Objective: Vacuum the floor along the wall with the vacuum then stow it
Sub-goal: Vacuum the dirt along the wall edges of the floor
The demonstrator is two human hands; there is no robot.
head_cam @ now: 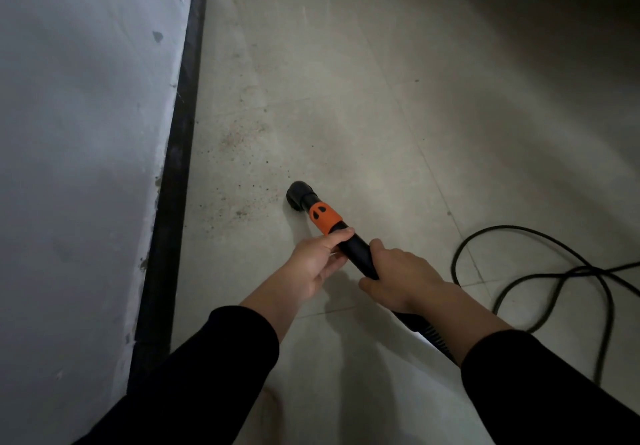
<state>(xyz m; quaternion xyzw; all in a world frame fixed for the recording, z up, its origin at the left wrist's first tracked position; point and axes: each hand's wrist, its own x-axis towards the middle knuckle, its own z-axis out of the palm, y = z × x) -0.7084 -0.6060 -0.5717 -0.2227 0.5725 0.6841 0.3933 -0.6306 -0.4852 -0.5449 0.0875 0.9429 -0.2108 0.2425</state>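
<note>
I hold a black vacuum hose nozzle [356, 250] with an orange collar [324, 218]; its round black mouth [298, 195] points down at the pale tiled floor. My left hand [317, 263] grips the tube just behind the orange collar. Further back on the tube, my right hand [403, 278] is wrapped around it. The ribbed hose [433, 335] runs back under my right sleeve. Brown dust and crumbs [239, 181] lie scattered on the floor between the nozzle mouth and the dark skirting strip [173, 174] at the foot of the grey-white wall [79, 150].
A black power cord [540, 271] loops on the floor to the right of my hands. The wall and skirting run along the whole left side. Tiled floor stretches ahead and to the right into shadow.
</note>
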